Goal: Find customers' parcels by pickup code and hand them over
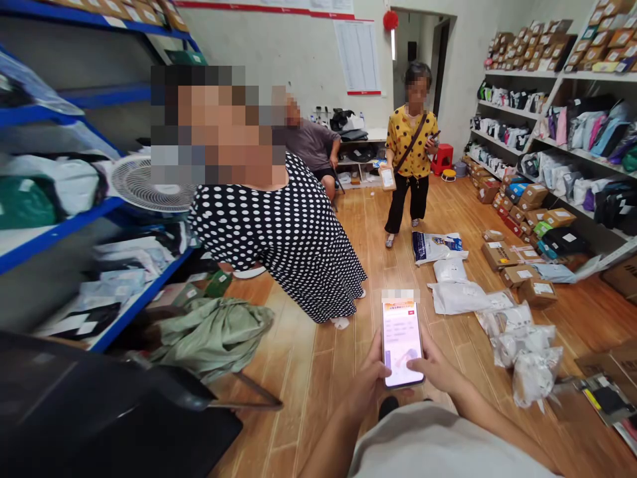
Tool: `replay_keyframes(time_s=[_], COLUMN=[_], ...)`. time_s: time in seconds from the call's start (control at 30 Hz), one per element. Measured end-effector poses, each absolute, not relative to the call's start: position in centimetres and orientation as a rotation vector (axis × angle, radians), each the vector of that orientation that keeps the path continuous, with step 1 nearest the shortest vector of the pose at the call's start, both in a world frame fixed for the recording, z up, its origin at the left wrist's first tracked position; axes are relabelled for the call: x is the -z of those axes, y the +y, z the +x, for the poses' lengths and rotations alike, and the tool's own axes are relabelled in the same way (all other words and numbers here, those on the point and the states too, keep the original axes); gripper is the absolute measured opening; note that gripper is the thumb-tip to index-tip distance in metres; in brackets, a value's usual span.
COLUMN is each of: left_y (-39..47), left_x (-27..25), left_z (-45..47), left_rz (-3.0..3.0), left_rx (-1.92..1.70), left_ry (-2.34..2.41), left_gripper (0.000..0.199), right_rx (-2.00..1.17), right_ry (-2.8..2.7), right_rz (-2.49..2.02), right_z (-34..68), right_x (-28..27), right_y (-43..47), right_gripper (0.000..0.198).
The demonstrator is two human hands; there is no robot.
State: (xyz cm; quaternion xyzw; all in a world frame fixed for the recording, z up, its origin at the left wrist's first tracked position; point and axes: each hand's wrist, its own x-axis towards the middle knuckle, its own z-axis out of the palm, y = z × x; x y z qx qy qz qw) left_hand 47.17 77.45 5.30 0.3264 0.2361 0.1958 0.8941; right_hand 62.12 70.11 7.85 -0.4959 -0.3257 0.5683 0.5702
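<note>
Left hand [369, 378] and right hand [434, 369] clamped together on phone [401, 343], screen tilted up for reading; white parcels [502, 325] at 2 o'clock on floor [318, 358].

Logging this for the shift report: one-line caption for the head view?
Both hands, left hand and right hand, hold a lit phone above a wooden floor strewn with parcels.

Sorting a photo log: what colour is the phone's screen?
Mostly white with an orange top band; the phone shows best in the head view.
</note>
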Motion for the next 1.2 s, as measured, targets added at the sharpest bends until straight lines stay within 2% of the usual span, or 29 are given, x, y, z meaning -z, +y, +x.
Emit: replay_keyframes(time_s=[0.23, 0.5, 0.77, 0.97, 1.2], left_y=[77.2, 77.5, 78.0, 78.2, 78.5], left_x=[-5.7, -5.8, -7.6, -7.8, -8.1], left_z=[46.9, 47.1, 46.4, 47.0, 47.6], left_rz=[0.666, 0.700, 0.716, 0.712, 0.665], left_rx=[-0.415, -0.418, -0.390, -0.404, -0.371], left_ry=[0.534, 0.547, 0.520, 0.538, 0.573], left_gripper=[0.113, 0.116, 0.108, 0.108, 0.102], right_rx=[-1.386, -1.344, -1.309, -1.294, -1.161], right_ry=[-0.699, -0.674, -0.710, -0.721, -0.609], right_rz=[-1.133, -1.093, -1.109, -1.110, -1.042], right_z=[62.4, 62.4, 62.3, 62.6, 62.3], right_x=[-8.5, -8.2, -8.1, -7.5, -6.3], right_y=[70.0, 70.2, 70.7, 70.9, 71.0], right_gripper=[0.065, 0.061, 0.069, 0.061, 0.061])
